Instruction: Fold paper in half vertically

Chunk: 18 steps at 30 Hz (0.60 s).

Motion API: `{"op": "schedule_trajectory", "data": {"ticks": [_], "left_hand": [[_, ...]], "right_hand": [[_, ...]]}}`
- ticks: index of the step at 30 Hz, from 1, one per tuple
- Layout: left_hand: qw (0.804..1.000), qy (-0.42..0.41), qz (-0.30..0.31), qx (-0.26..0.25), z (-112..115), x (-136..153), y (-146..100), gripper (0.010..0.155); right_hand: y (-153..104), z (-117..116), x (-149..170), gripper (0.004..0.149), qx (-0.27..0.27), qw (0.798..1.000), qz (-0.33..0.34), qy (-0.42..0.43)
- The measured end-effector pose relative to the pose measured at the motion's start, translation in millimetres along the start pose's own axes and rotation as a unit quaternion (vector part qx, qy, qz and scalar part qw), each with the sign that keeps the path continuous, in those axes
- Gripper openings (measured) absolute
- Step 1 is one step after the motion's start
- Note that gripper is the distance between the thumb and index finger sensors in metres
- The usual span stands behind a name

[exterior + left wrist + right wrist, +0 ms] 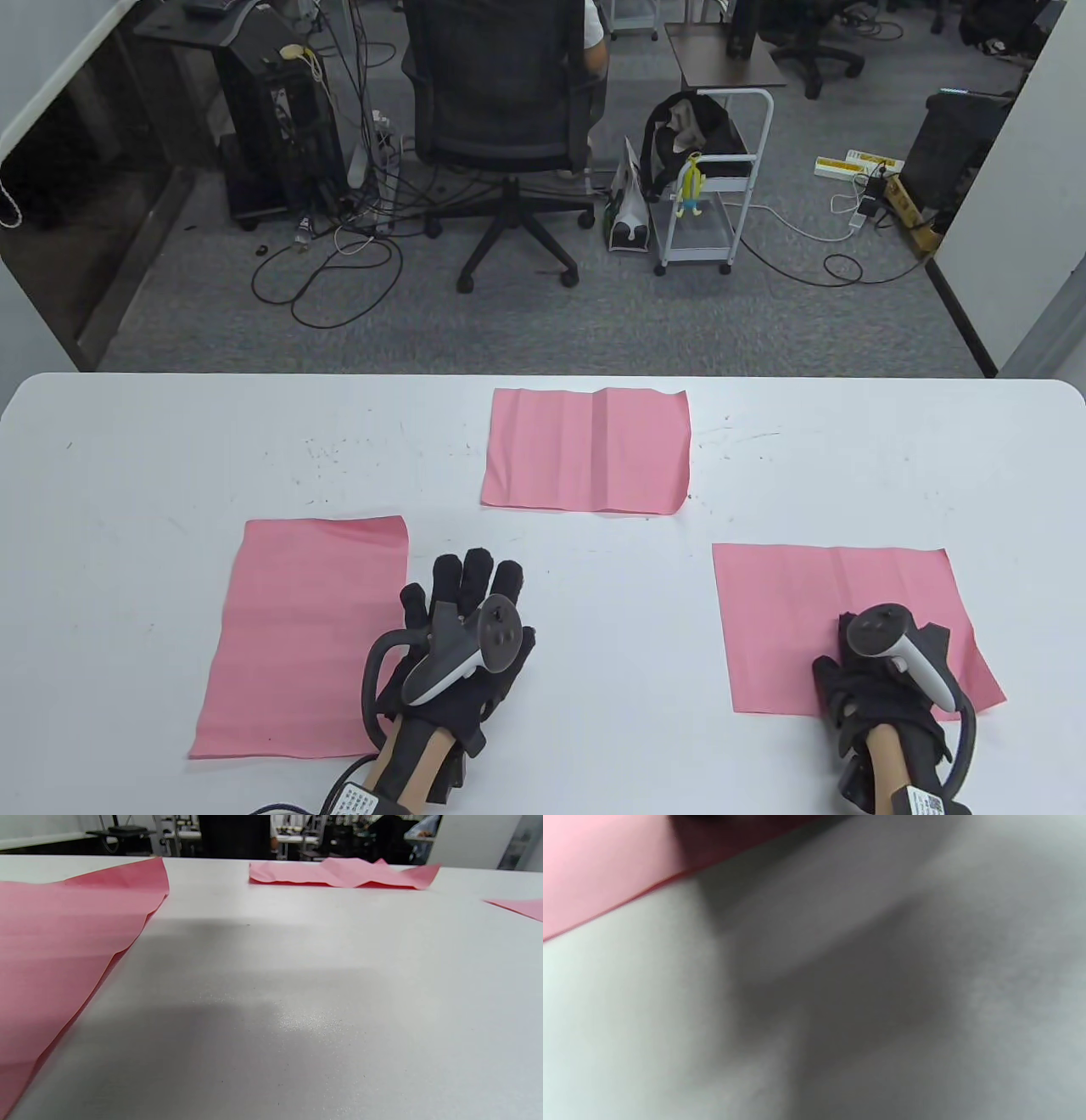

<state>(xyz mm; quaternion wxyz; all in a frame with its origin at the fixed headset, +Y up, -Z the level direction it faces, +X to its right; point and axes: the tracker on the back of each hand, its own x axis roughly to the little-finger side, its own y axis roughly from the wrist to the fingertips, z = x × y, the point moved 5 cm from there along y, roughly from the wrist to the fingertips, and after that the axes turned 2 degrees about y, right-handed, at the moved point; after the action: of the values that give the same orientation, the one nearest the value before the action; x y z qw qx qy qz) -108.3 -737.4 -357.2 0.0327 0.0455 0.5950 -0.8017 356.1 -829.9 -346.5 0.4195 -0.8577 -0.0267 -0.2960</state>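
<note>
I take the middle sheet (pixel 585 450), with its raised centre crease, as my landmark on the desk (pixel 127 450).

Down and to the left of it lies the left sheet (pixel 301 637), pink, in portrait, flat apart from a far right corner that lifts slightly in the left wrist view. Just right of that sheet's near half is my left hand (pixel 458 632), fingers spread and extended, palm down, gripping nothing. Its thumb side overlaps the sheet's right edge, but I cannot tell whether it touches the paper. The wrist camera shows only bare desk ahead, so I judge this hand is parked, ready to pin or lift that edge if needed.

The middle sheet itself sits far from both hands, buckled along its crease as though folded once and opened; I read it as not in play.

Down and to the right of it is the right sheet (pixel 848 628), in landscape with a faint vertical crease left of its middle. My right hand (pixel 882 679) is at its near edge, fingers curled under the tracker, over the paper. Whether they pinch the edge or merely press on it I cannot tell; the right wrist view is blurred, showing only a pink edge against the desk. My guess is that this sheet is the one being folded, and nothing is turned over yet.
</note>
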Motion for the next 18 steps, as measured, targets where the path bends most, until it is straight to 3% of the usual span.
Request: {"op": "schedule_trajectory", "data": {"ticks": [8, 18], "left_hand": [[1.000, -0.004, 0.002, 0.004, 0, 0, 0, 0.078], [1.000, -0.017, 0.013, 0.005, -1, -1, 0, 0.078]], "right_hand": [[-8, -16, -27, 0.070, -0.007, 1.000, 0.007, -0.022], [-30, -56, -94, 0.070, -0.016, 0.996, 0.046, -0.074]]}}
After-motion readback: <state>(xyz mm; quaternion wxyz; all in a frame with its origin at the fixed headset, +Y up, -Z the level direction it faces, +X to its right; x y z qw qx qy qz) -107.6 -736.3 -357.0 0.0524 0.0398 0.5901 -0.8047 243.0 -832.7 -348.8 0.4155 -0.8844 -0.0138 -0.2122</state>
